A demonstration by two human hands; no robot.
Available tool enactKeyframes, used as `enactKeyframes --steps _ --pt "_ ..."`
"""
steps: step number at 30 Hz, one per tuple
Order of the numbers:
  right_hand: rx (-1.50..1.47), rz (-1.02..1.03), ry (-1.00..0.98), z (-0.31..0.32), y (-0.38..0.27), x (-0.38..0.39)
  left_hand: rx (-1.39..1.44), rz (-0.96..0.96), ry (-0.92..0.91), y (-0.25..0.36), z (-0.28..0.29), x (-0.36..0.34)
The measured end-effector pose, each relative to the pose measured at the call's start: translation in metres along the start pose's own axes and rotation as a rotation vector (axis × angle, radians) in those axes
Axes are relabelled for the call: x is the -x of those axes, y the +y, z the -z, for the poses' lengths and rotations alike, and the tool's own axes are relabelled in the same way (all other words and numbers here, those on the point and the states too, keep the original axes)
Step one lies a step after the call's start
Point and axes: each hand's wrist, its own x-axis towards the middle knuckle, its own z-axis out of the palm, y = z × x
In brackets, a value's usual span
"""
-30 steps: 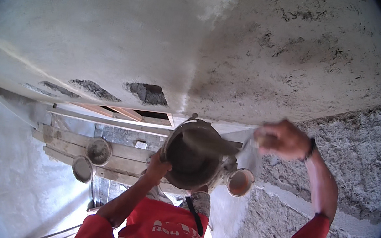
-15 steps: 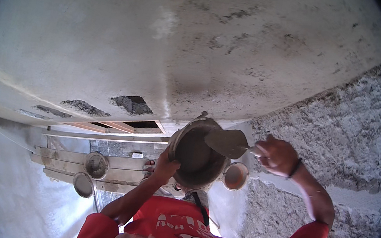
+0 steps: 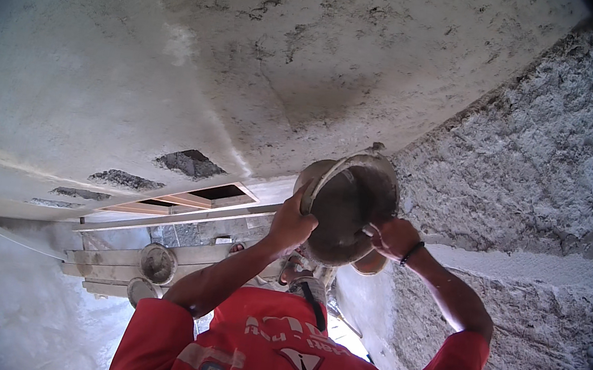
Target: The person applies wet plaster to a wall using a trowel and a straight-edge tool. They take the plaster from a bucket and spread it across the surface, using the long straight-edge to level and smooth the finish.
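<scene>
A grey bucket [image 3: 341,257] hangs tilted in front of the wall, with its open mouth facing me. Wet grey mortar [image 3: 334,209] lies inside it. My left hand [image 3: 292,228] is closed on the left side of the bucket's rim, thumb toward the inside. At the right side of the mouth, my right hand [image 3: 394,239] grips the handle of a trowel [image 3: 368,230]. The trowel's blade reaches down into the bucket, where shadow and mortar mostly hide it.
Below stand two mortar-stained buckets [image 3: 157,264] [image 3: 142,290] by wooden planks [image 3: 103,259]. Another bucket [image 3: 370,263] shows partly behind mine. Ahead rises a plastered wall [image 3: 213,77] with rough dark patches [image 3: 191,164] above a wooden frame [image 3: 227,198]. A coarse wall [image 3: 533,149] stands at right.
My right hand has moved down and left, taking the trowel blade from above the bucket's mouth into it. The bucket and my left hand have shifted right and up in view.
</scene>
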Motion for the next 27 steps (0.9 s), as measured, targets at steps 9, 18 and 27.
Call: enactKeyframes --steps 9,18,27 --pt "-0.346 0.163 0.291 0.037 0.008 0.023 0.508 0.022 0.006 -0.019 0.014 0.011" --pt "-0.272 0.394 0.091 0.215 0.001 0.049 0.616 0.176 0.144 -0.045 0.029 0.023" --pt "-0.291 0.357 0.473 0.276 0.078 -0.004 0.653 0.174 0.193 -0.076 0.017 0.018"
